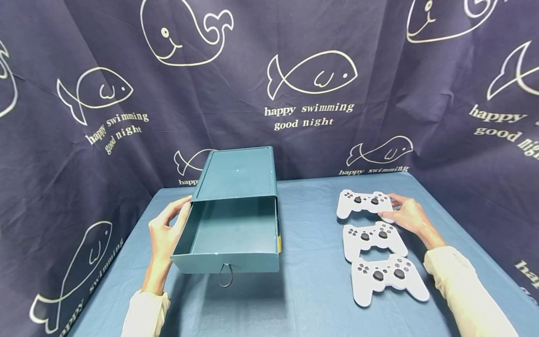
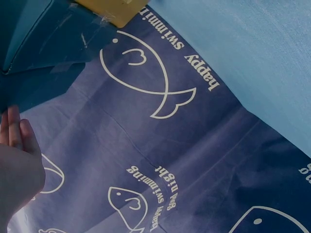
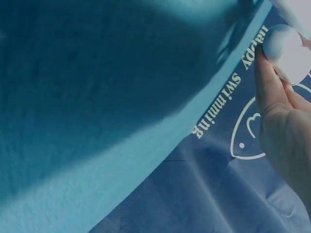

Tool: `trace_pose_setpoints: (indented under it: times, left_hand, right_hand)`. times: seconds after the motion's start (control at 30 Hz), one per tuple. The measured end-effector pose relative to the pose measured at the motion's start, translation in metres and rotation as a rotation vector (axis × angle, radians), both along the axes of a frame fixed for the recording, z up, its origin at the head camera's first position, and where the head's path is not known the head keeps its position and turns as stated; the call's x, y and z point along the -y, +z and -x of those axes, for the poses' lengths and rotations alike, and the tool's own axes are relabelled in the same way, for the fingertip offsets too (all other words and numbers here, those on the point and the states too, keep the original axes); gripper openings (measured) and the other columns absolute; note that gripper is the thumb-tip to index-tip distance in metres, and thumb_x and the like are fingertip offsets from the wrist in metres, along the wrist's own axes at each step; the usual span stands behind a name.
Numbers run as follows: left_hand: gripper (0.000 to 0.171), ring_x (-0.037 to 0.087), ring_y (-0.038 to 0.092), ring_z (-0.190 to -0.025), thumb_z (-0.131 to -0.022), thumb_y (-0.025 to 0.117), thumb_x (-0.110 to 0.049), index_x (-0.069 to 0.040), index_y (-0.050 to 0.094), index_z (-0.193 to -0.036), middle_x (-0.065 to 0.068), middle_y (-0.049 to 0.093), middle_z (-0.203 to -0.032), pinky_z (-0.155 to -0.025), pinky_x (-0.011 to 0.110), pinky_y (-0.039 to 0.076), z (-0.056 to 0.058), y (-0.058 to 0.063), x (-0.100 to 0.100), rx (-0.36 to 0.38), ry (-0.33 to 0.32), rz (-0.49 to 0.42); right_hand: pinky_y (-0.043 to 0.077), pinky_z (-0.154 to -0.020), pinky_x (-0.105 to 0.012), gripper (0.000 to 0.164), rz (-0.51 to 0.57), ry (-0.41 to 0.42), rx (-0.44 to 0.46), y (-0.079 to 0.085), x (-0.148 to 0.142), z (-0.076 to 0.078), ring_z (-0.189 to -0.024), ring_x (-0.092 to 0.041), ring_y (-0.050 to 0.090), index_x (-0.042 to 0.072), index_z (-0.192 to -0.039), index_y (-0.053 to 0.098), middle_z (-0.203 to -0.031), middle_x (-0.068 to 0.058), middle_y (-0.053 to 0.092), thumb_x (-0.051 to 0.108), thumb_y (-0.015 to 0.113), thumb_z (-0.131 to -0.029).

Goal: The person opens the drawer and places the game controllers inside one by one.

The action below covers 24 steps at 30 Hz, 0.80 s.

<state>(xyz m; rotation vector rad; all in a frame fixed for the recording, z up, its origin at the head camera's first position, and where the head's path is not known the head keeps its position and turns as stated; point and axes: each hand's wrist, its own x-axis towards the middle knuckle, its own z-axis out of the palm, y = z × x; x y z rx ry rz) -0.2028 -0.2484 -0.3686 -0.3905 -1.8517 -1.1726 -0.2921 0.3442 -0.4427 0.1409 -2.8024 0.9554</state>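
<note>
A teal drawer box (image 1: 237, 173) stands left of centre, its drawer (image 1: 225, 263) pulled out toward me with nothing inside. My left hand (image 1: 164, 234) touches the box's left side near the drawer opening; in the left wrist view, the visible fingers (image 2: 14, 128) look fairly straight against the teal wall. Three white game controllers are at the right, one behind another. My right hand (image 1: 408, 215) grips the farthest game controller (image 1: 364, 201) by its right end, thumb toward me. The middle controller (image 1: 375, 236) and the nearest controller (image 1: 387, 277) lie on the cloth.
A blue cloth (image 1: 311, 262) covers the table. Dark blue curtains (image 1: 311, 140) with whale and fish prints rise behind and at both sides. A loop pull (image 1: 227, 276) hangs from the drawer front. Something yellow (image 1: 279, 243) shows at the box's right side.
</note>
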Motion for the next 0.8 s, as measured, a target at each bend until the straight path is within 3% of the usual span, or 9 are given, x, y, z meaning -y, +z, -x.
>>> trace_pose_setpoints:
  times: [0.47, 0.8]
  left_hand:
    - [0.025, -0.008, 0.066, -0.092, -0.091, 0.067, 0.016, 0.009, 0.075, -0.112, 0.030, 0.073, -0.097, -0.084, 0.013, 0.048, 0.002, -0.001, 0.000, 0.005, -0.004, -0.006]
    - [0.024, -0.008, 0.066, -0.092, -0.092, 0.067, 0.015, 0.009, 0.075, -0.114, 0.030, 0.073, -0.101, -0.084, 0.013, 0.049, -0.003, 0.002, -0.002, 0.019, 0.006, -0.013]
  right_hand:
    - [0.053, -0.082, -0.047, 0.072, 0.008, 0.017, -0.038, 0.021, 0.013, -0.021, -0.103, -0.048, 0.067, -0.010, -0.141, 0.053, -0.117, -0.035, 0.066, 0.028, 0.082, -0.088]
    - [0.051, -0.073, -0.021, 0.071, 0.053, 0.044, -0.069, 0.042, 0.034, -0.044, -0.100, -0.043, 0.071, -0.008, -0.143, 0.053, -0.121, -0.031, 0.066, 0.026, 0.083, -0.088]
